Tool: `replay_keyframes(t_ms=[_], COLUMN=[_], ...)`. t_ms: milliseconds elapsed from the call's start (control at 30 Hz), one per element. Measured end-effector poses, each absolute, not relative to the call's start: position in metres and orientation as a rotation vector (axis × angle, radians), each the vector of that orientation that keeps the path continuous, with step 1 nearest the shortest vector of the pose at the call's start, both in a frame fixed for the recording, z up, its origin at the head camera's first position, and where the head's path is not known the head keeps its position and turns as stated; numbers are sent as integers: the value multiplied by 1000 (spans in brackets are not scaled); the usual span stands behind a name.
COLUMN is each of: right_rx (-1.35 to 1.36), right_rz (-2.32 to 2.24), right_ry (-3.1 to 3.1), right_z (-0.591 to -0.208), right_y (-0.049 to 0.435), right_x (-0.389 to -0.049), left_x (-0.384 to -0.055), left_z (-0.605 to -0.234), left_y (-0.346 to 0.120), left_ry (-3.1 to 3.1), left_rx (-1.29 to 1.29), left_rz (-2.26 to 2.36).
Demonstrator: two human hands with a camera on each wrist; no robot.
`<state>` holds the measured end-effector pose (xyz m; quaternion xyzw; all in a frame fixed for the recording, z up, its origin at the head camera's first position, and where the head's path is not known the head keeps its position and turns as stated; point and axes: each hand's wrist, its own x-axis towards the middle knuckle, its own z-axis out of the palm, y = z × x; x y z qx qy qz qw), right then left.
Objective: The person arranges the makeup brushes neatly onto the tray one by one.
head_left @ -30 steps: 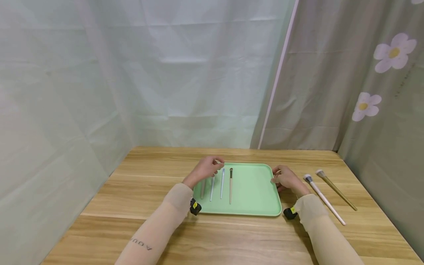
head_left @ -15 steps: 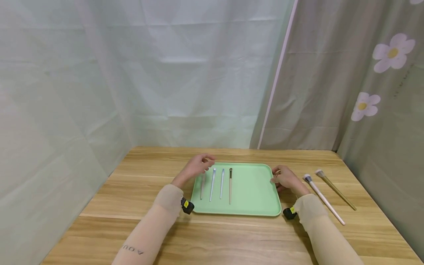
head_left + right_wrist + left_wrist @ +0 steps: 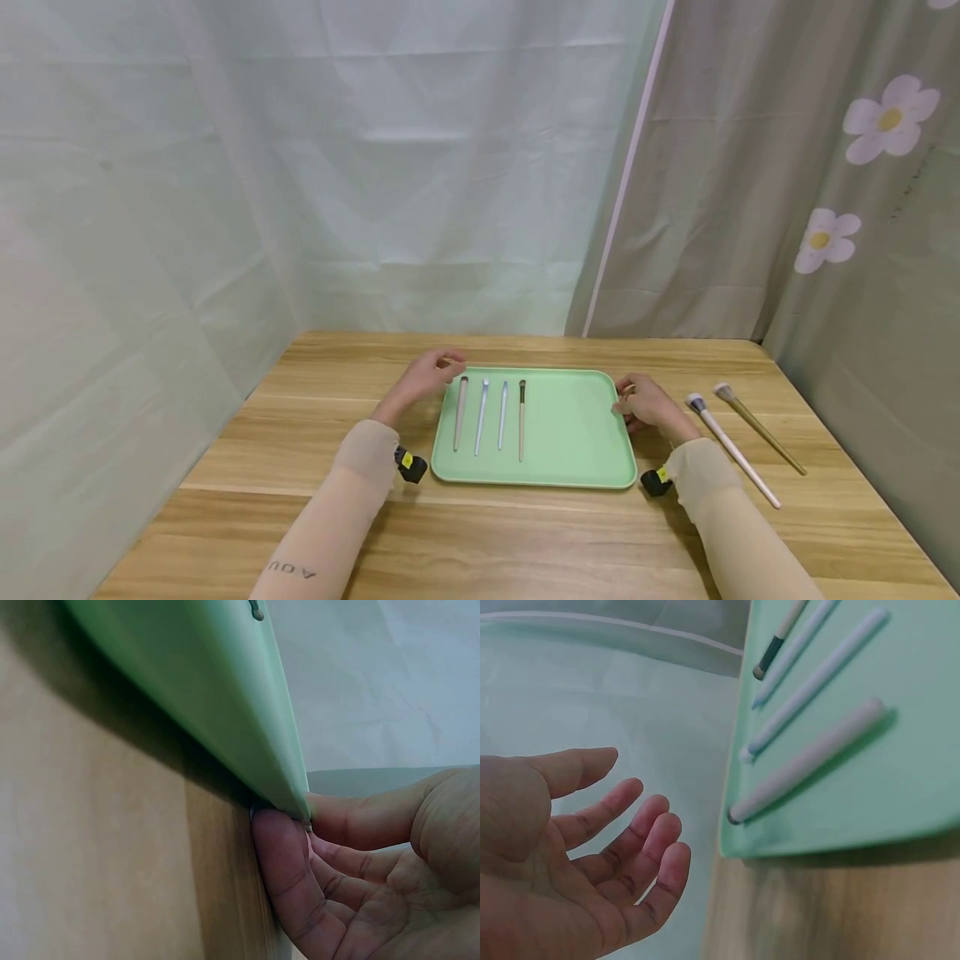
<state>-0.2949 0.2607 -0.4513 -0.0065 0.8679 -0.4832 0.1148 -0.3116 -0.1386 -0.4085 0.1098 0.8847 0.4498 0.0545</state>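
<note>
A pale green tray [image 3: 577, 433] lies on the wooden table, and several slim makeup brushes stand in a row in its left half. The leftmost is a thick pinkish brush [image 3: 460, 417], then a pale blue brush [image 3: 481, 421], a second blue one and a brown-tipped brush [image 3: 522, 425]. My left hand [image 3: 420, 379] hovers at the tray's back left corner; the left wrist view shows its fingers loosely bent, holding nothing. At the tray's right edge, my right hand [image 3: 651, 404] pinches the rim [image 3: 306, 780] between thumb and finger.
Right of my right arm lie two larger brushes, one with a white-pink handle [image 3: 735, 450] and one gold-handled [image 3: 763, 430]. Behind the wooden table [image 3: 525, 542] hangs a pale curtain [image 3: 450, 167]; a grey flowered curtain [image 3: 697, 183] borders the right.
My left hand has drawn left from above the brushes to the tray's back corner, uncovering the leftmost brush. The tray's left side has shifted slightly left. My right hand stays at the rim.
</note>
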Motion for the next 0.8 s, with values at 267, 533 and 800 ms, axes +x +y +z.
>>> replay_keyframes(t_ms=[267, 533, 800], right_rx=[-18, -27, -44], right_rz=[-1411, -1444, -1457], right_ry=[2551, 2537, 2528], right_z=[-450, -450, -449], right_y=[262, 260, 259], right_x=[-293, -292, -291], left_x=[-310, -310, -310], left_z=[-420, -430, -438], left_y=[-148, -158, -162], left_ry=[2643, 2548, 2450], left_rx=[227, 93, 75], left_rz=[1371, 1395, 1464])
